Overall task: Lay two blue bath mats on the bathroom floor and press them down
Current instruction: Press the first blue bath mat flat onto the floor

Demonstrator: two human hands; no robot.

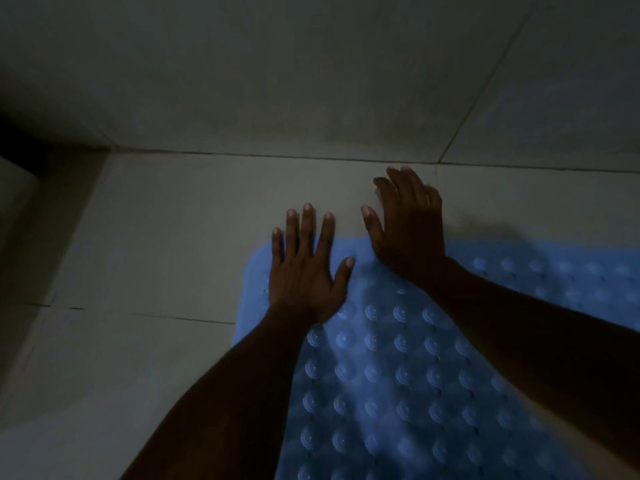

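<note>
Pale smooth tiles (156,237), bumpy blue mat (398,362), left hand (304,282), right hand (410,233), fingers (307,230) spread flat

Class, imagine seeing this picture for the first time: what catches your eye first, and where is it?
The blue bath mat, covered in round bumps, stands out in the lower right against the pale tiled floor. Two bare hands are at its far edge: the left hand flat with fingers spread over the mat's corner, the right hand beside it, blurred.
</note>
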